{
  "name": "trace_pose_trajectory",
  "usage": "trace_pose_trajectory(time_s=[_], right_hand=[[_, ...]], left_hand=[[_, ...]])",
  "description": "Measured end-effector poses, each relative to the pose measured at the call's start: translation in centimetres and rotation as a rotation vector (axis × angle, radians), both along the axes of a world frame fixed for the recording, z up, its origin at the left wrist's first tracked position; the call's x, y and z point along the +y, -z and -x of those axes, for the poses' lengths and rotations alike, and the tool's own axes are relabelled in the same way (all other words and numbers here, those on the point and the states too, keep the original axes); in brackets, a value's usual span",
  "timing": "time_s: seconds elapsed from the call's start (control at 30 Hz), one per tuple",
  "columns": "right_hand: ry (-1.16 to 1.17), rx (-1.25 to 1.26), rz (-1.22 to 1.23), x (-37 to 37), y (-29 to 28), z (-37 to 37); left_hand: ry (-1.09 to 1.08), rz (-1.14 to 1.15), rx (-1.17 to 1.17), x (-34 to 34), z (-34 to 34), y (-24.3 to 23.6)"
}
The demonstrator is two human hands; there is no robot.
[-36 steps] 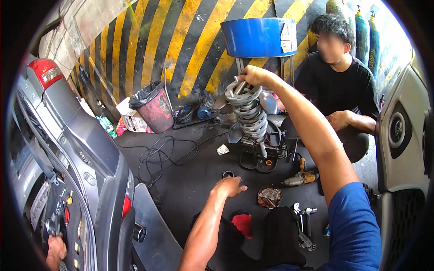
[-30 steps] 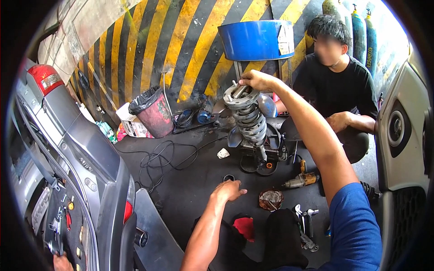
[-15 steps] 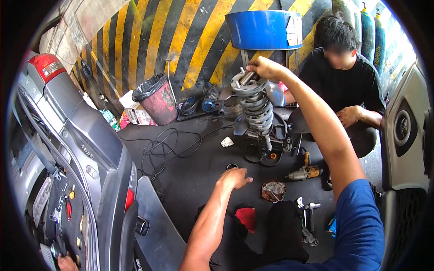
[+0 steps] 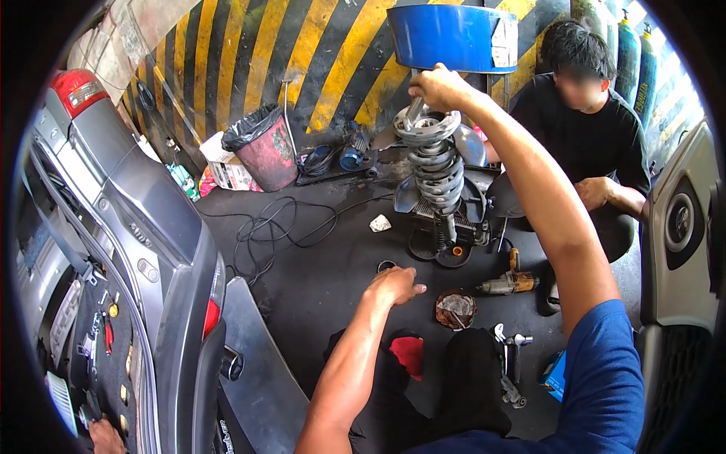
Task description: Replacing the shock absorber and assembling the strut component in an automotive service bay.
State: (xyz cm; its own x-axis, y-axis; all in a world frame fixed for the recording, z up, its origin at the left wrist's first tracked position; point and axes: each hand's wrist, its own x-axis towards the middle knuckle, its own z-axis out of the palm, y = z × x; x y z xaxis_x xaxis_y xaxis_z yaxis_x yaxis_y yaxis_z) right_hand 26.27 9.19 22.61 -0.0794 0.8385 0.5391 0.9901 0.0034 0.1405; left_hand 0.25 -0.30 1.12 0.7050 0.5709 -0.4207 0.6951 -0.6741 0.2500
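Note:
My right hand is closed around the upper end of a metal bar at the top mount of an upright strut with a coil spring. The strut stands on a low metal fixture with curved plates beside it. My left hand hangs lower, left of the strut, thumb and fingers apart and bent; a small dark ring shows just beyond its fingertips. A power impact wrench, a round grimy container and wrenches lie on the floor nearby.
A co-worker squats at right beside a vehicle's door panel. A grey car's rear fills the left, another person's hand near tools inside. A pink bin, loose cable and blue drum are toward the striped wall.
The view has shifted, so the scene sits higher. My right hand has risen slightly with the bar, which looks more upright. The co-worker's head has lowered; my left hand looks much the same.

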Motion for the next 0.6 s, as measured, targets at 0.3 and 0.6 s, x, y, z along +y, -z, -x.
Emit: trace_pose_trajectory(time_s=[0.3, 0.6], right_hand=[[-0.105, 0.014, -0.093, -1.9, -1.5, 3.4], [0.062, -0.359, 0.038, -1.5, -2.2, 7.0]], left_hand=[[0.017, 0.013, 0.005, -0.5, -0.8, -0.8], [0.024, -0.013, -0.056, -0.5, -0.3, -0.4]])
